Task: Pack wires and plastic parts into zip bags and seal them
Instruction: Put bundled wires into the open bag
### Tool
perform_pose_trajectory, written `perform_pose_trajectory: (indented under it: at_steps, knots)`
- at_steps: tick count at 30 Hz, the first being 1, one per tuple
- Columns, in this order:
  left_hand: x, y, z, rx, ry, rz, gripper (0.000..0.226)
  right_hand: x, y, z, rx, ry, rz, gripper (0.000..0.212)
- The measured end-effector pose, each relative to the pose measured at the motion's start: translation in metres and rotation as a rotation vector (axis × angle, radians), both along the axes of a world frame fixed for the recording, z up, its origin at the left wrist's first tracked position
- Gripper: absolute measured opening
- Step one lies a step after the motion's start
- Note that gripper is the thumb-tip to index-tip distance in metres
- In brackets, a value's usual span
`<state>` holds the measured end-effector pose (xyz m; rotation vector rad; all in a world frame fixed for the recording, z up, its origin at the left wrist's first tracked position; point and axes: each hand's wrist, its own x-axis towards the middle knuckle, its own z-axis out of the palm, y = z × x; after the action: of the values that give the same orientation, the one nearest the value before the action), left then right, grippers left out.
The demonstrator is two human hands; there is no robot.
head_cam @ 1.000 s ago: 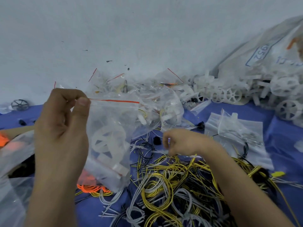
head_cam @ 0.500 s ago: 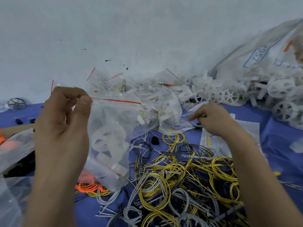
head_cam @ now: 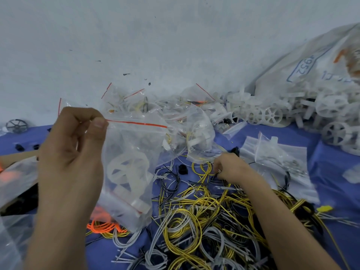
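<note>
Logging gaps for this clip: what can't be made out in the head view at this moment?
Head view, right hand: whether its grip holds a wire from the wire pile; hidden by its own knuckles and blur.
Head view, zip bag pinched by the left hand: whether its red-lined mouth is sealed; glare on the film.
Head view, printed sack: lettering cut off by the right edge.

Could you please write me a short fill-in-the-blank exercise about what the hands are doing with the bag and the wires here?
1. The left hand pinches the top of the zip bag, whose seal strip is ____.
2. Through the clear bag shows a white plastic ____.
3. The right hand pinches at the wires, which lie on a ____ cloth.

Missing words: red; wheel; blue.
</note>
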<state>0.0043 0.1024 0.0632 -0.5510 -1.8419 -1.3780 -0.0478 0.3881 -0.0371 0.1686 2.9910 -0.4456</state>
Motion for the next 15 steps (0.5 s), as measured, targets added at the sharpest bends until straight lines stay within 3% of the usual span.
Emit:
perform_pose_trajectory:
  at_steps: [7,12,15]
  knots:
    - [0.008,0.006,0.001,-0.025,-0.047,0.026,0.010,0.001,0.009,0.002,-0.143,0.073,0.021,0.012]
    - [0.007,0.007,0.002,-0.009,-0.068,0.026,0.009,0.013,0.028,0.026,-0.613,0.159,-0.018,0.021]
    - [0.007,0.006,0.001,0.001,-0.063,0.033,0.010,0.020,0.035,0.035,-0.849,0.190,-0.073,0.044]
